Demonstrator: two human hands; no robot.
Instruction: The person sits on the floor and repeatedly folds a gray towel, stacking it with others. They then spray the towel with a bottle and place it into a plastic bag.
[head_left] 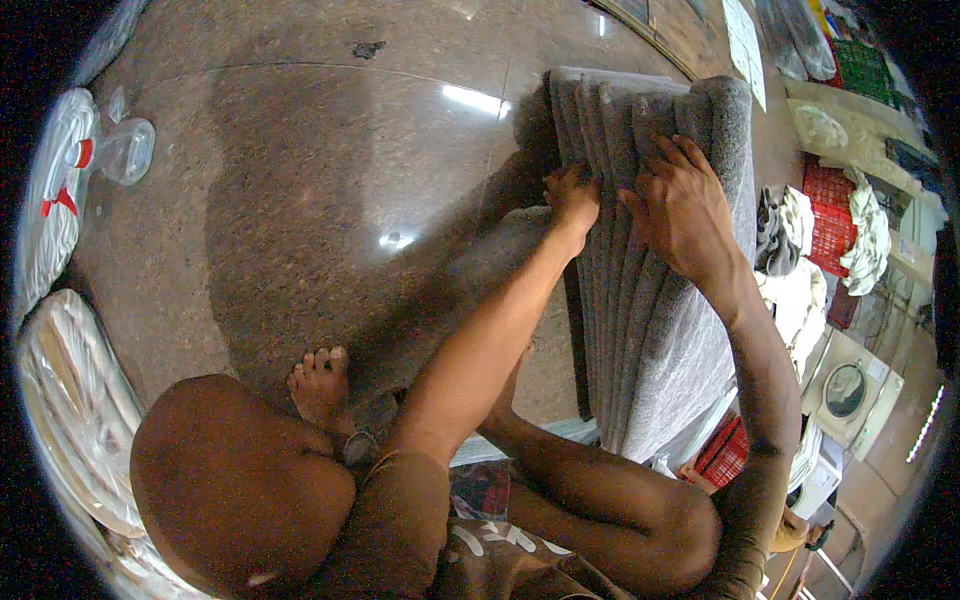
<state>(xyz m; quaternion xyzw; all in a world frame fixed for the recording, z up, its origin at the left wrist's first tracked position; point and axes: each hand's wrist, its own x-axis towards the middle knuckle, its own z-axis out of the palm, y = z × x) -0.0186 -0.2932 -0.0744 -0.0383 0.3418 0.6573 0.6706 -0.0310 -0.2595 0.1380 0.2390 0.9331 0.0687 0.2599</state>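
Grey ribbed felt stack (650, 300), speckled brown polished floor (300, 200) — red crates (828, 215), white cloths (868, 230)

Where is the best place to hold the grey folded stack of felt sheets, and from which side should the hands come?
Judging by its pose, the grey felt stack stands on edge with its folds facing up. A grip probably works best from above, at the top folds, where the left hand and right hand already rest. The sheets look soft, so pressing both flat outer sides together should keep them from fanning apart.

Both forearms are bare, the feet are unshod, and brown sleeves (400, 500) with a pale-patterned brown garment (500, 560) cover the rest.
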